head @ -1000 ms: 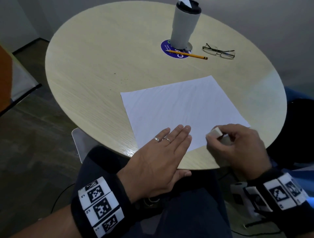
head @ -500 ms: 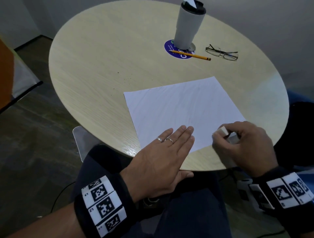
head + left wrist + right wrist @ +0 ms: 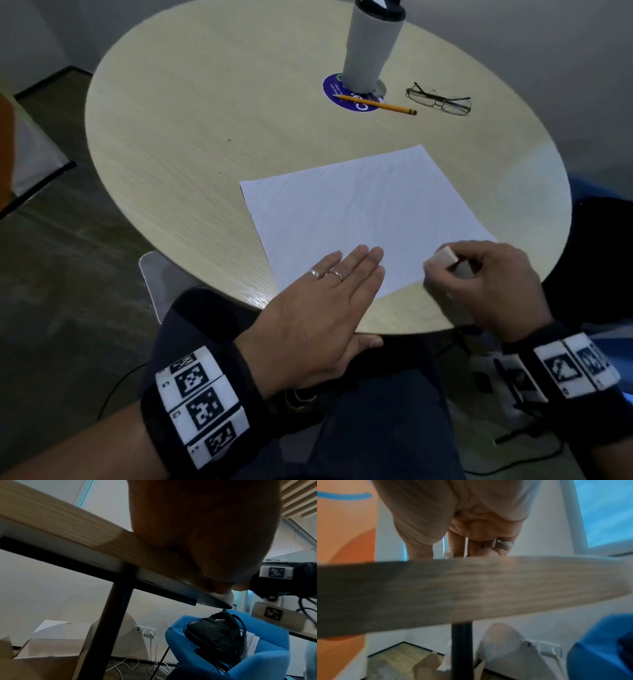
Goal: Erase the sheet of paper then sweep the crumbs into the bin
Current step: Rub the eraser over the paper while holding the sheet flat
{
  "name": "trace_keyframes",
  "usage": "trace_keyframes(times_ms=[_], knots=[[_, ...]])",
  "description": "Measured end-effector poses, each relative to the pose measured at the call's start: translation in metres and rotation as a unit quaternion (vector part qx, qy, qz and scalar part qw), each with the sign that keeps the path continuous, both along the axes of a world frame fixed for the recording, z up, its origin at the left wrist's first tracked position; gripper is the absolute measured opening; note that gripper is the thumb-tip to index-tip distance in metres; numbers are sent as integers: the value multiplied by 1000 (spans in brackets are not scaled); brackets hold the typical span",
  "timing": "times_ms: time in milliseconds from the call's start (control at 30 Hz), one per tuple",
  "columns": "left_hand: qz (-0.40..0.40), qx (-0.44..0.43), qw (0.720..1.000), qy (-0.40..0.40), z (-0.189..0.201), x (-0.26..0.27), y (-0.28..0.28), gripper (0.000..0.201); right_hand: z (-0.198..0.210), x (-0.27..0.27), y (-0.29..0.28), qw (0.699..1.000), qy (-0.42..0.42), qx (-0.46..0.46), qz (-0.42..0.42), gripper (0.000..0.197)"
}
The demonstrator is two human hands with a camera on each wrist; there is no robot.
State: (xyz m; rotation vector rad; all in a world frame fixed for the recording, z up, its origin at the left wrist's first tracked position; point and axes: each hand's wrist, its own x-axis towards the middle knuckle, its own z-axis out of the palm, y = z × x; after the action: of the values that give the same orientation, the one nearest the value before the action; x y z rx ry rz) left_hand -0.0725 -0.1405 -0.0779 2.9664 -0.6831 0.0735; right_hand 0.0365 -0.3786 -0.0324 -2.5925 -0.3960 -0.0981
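A white sheet of paper [image 3: 359,219] lies on the round wooden table [image 3: 205,120], near its front edge. My left hand [image 3: 356,270] lies flat with straight fingers on the sheet's near edge, its thumb at the table rim. My right hand [image 3: 479,281] pinches a small white eraser [image 3: 445,257] and holds it on the sheet's near right corner. The right wrist view shows curled fingers [image 3: 481,534] above the blurred table edge [image 3: 488,588]. My left palm [image 3: 205,520] fills the left wrist view, dark against the table edge. No crumbs or bin are clearly visible.
At the far side a grey tumbler [image 3: 371,44] stands on a blue round coaster [image 3: 334,90], with a yellow pencil [image 3: 376,104] and glasses [image 3: 438,101] beside it. Under the table are its black leg [image 3: 113,615], a cardboard box [image 3: 48,653] and a blue chair [image 3: 257,662] holding a black bag.
The right hand with the eraser has shifted a little to the right and back over the sheet's near right corner. The left hand stays flat in the same place.
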Motion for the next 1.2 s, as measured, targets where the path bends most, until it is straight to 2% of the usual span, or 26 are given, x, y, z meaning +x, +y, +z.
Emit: trace_keyframes(times_ms=[100,233,367,433,533,633,733,867,967,1033,1100,1200], knots=[[2,-9,1000,4,1,-1,0,82,5,15,-5,999,-31,-23,-11,15],[3,-15,1000,0,2,-1,1,81,5,-11,20,998,-30,-39,44,16],[0,-7,1000,7,2,-1,2,81,5,17,7,1000,4,-11,-13,12],[-1,-8,1000,10,3,0,1,81,8,21,5,1000,-15,-25,-3,18],[-1,-10,1000,12,4,-2,1,80,9,1,18,998,-23,-47,41,16],[0,-8,1000,12,4,-1,1,80,5,16,11,1000,4,-23,2,15],[2,-10,1000,12,4,-2,1,80,8,30,5,999,-19,-41,-24,21],[4,-16,1000,8,3,-2,0,79,5,9,18,997,-36,-51,35,20],[1,-14,1000,11,2,-2,0,79,-1,25,12,1000,-23,-15,-8,17],[3,-15,1000,16,3,-2,0,80,-4,35,5,998,-48,-15,-23,18],[6,-20,1000,19,5,-1,0,80,-8,41,-3,998,-29,61,-16,14],[6,-25,999,26,7,-1,1,81,-3,41,-7,975,35,218,-26,8]])
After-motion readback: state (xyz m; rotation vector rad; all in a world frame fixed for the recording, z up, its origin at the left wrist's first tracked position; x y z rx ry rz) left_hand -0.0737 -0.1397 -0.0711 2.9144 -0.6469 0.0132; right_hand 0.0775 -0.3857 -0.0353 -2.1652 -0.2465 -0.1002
